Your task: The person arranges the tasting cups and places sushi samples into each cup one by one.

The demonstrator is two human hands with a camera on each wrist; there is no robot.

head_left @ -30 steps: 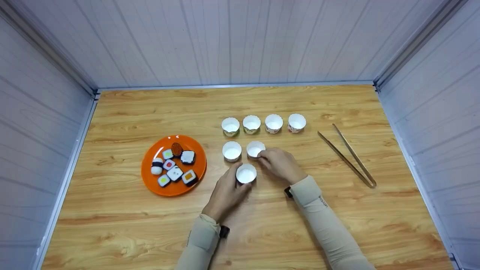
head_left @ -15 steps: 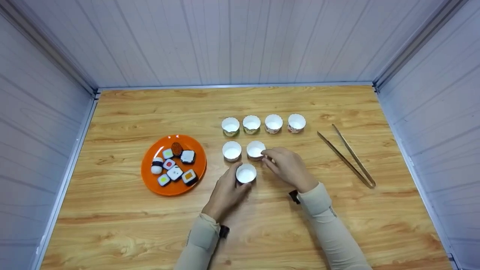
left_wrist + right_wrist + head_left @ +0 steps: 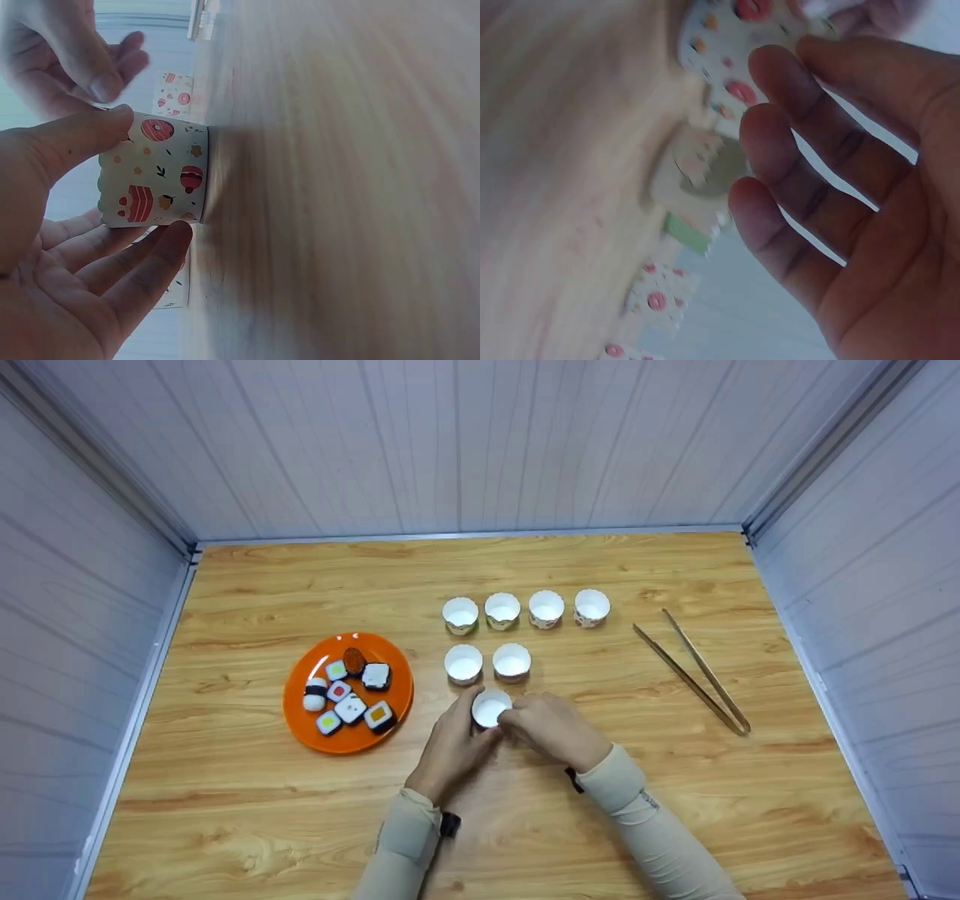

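In the head view my left hand (image 3: pixel 450 746) grips a white-lined paper baking cup (image 3: pixel 491 706) from its left side. The left wrist view shows thumb and fingers around the cup (image 3: pixel 161 169), printed with cakes and donuts, its base beside the wood. My right hand (image 3: pixel 559 731) has its fingertips right at the cup's near right rim. Loosely bent, spread fingers of the right hand (image 3: pixel 840 180) show in the blurred right wrist view. Just behind stand two more paper cups, a left one (image 3: pixel 463 664) and a right one (image 3: pixel 511 661).
Several paper cups, including a red-patterned one (image 3: pixel 592 608), line up farther back. An orange plate (image 3: pixel 300 731) bearing several sushi pieces (image 3: pixel 350 708) lies at left. Metal tongs (image 3: pixel 701 675) lie spread at right. Panel walls (image 3: pixel 465 450) border the wooden table (image 3: pixel 247 825).
My right hand has left the right cup of the middle row and come toward me to the cup in my left hand. The left hand has stayed in place.
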